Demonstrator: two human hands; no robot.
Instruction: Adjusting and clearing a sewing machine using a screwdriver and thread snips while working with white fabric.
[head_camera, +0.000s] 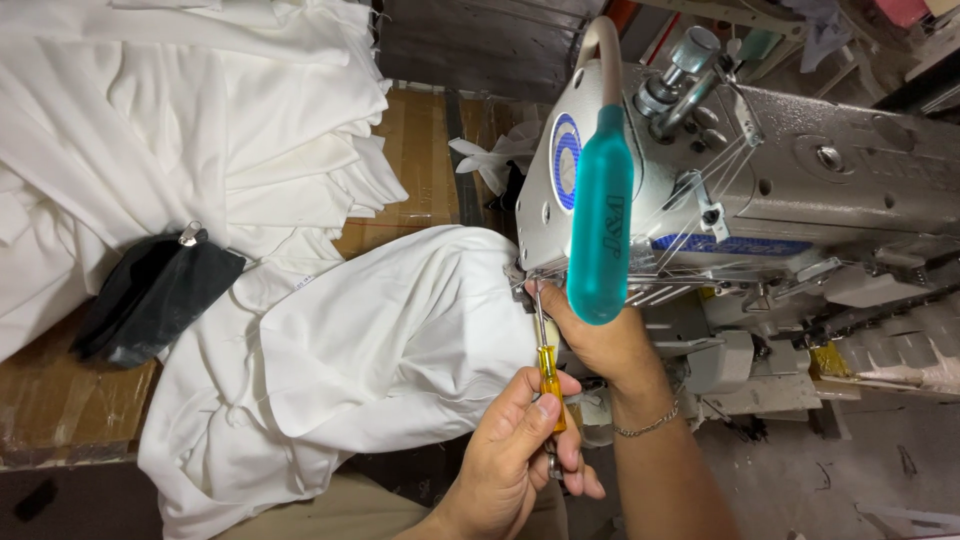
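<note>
Gripping the small yellow-handled screwdriver (547, 385) between closed fingers, your left hand (515, 450) points its metal shaft up toward the underside of the grey industrial sewing machine (800, 160); your right hand (600, 335) reaches in beside the tip, whether it grips anything you cannot tell. Just left lies the white folded cloth (390, 340); a teal-handled screwdriver (600, 220) hangs before the machine.

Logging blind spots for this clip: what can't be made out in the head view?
- Screwdriver tip: hidden between sewing machine and right hand.
- Right hand fingertips: tucked under the machine head, behind the teal handle.
- Lower handle end: covered by left hand.
- Dark pouch contents: not visible.
</note>
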